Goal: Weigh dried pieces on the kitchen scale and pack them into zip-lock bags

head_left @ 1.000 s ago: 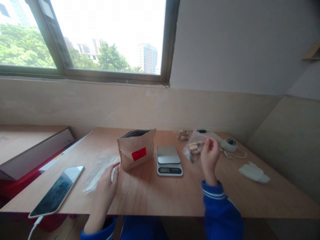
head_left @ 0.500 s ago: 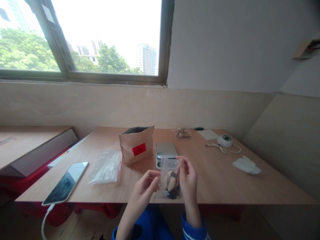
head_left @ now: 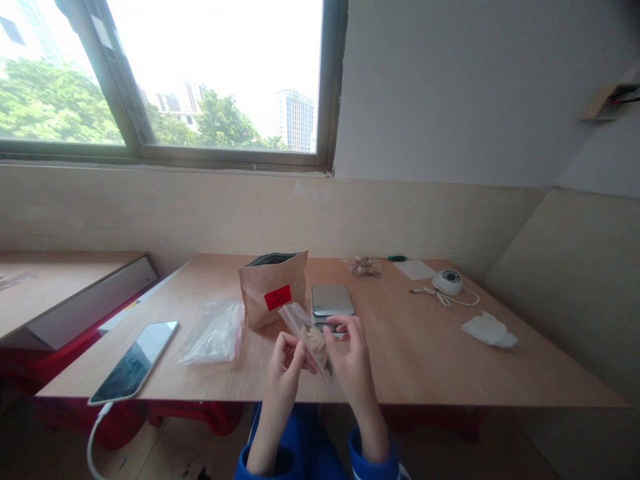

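A clear zip bag point(head_left: 314, 339) with pale dried slices in it is tilted between my hands, above the front of the table. My left hand point(head_left: 287, 363) pinches its left edge between thumb and fingers. On the other side, my right hand point(head_left: 351, 357) has its thumb against the bag and its fingers curled around; part of the bag is hidden behind it. Just beyond stands a small scale point(head_left: 333, 300) with a silver plate, its front partly covered by my hands. An upright kraft paper pouch point(head_left: 257, 297) with a red label, its top open, is left of the scale.
Empty-looking clear bags point(head_left: 213, 333) and a charging phone point(head_left: 135, 363) lie at left. At the back are another filled bag point(head_left: 366, 268), a green-handled tool point(head_left: 397, 258) and white paper point(head_left: 415, 270). A white dome camera point(head_left: 449, 282) and crumpled white tissue point(head_left: 490, 330) lie at right.
The zip bag has turned from upright to a slant, its top swung to the left. My right hand has moved left and lower on the bag.
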A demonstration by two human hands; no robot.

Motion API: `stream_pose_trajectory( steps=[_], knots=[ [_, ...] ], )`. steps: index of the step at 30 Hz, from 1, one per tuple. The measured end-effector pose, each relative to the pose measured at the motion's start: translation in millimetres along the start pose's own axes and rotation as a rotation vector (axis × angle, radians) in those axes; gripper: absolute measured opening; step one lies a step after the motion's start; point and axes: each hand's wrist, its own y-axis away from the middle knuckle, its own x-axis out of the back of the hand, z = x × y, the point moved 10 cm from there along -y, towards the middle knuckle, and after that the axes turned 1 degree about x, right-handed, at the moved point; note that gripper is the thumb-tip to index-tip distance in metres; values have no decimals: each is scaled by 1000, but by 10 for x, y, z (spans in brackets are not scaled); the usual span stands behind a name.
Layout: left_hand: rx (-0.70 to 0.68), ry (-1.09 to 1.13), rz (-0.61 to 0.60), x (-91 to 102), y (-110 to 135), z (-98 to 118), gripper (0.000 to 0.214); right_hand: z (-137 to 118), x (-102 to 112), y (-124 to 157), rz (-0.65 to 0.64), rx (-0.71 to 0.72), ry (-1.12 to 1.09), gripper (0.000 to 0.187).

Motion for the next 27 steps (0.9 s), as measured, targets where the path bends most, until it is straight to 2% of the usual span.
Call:
stream_pose_trajectory(
  steps=[2,4,11,16,19,27],
  knots=[
    [-21,17,79,74,-5,4,38,-68,-269,60,-267,-11,-71,15],
    [-41,15,125,134,6,17,35,-95,-401,123,-399,-41,-117,14],
    [-80,-70,98,156,31,-14,32,-17,-372,119,-359,-83,-89,20],
    [-82,-100,107,150,39,-38,31,-57,-366,122,-371,-51,-87,18],
    [-87,-102,110,159,46,-18,30,-83,-382,133,-391,-37,-94,13],
    [-134,-190,95,155,50,44,27,-68,-362,125,-361,-71,-67,19]
  ],
)
